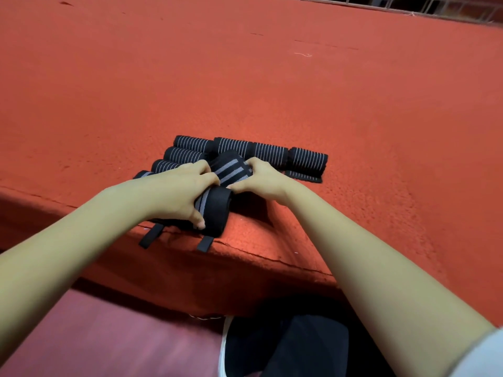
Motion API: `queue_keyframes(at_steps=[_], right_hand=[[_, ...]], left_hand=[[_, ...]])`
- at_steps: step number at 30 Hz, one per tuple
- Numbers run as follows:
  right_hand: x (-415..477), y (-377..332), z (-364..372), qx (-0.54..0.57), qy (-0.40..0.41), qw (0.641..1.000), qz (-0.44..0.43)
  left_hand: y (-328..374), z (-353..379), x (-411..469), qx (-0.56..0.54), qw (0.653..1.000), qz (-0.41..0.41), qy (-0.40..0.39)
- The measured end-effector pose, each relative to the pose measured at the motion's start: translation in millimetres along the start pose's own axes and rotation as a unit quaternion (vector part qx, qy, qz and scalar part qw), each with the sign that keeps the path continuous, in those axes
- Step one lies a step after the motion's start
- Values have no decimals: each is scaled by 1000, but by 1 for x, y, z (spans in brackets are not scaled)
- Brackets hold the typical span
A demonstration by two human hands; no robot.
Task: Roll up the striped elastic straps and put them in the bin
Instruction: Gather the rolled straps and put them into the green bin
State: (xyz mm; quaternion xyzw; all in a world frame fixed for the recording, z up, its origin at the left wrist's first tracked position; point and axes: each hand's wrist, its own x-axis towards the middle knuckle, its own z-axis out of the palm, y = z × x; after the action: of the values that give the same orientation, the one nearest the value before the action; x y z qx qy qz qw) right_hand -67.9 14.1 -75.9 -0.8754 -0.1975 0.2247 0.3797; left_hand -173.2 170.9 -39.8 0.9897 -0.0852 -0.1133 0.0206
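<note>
Woven elastic on napped red cloth.
The rolled straps (307, 158) and the half-rolled strap (217, 202) are matt black ribbed elastic webbing with pale grey stripes; its end tabs (204, 243) are plain smooth black tape. The table covering (272, 91) is coarse, fuzzy, unglossed red fabric.

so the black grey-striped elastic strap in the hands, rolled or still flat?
Partly rolled: black grey-striped elastic strap curls under left hand, its flat end pinned by right hand.
</note>
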Motion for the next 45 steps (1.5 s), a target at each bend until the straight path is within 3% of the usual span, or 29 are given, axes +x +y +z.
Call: queue_keyframes(at_steps=[3,7,11,15,18,22,26,30,37,45], right_hand=[[-16,12,-5,93,9,996,3],[-37,27,-14,116,59,991,-13],[-60,45,-28,187,116,975,-42],[-87,66,-52,202,172,963,-52],[-106,81,-72,180,202,962,-42],[-129,96,-97,149,221,964,-5],[-146,106,-108,74,211,975,3],[-159,117,-106,29,192,981,12],[-157,110,-103,-35,188,981,23],[-160,114,-106,-31,185,982,24]], left_hand=[[1,-1,2,25,1000,3,-13],[3,-8,0,82,996,9,-24],[18,-16,2,135,991,6,16],[42,-21,5,8,995,9,103],[67,-18,17,-88,978,-16,189],[105,-3,37,-187,956,-32,223],[128,15,48,-211,956,4,202],[128,19,53,-156,972,52,165],[129,6,51,-109,985,67,118],[150,-6,58,-92,984,95,121]])
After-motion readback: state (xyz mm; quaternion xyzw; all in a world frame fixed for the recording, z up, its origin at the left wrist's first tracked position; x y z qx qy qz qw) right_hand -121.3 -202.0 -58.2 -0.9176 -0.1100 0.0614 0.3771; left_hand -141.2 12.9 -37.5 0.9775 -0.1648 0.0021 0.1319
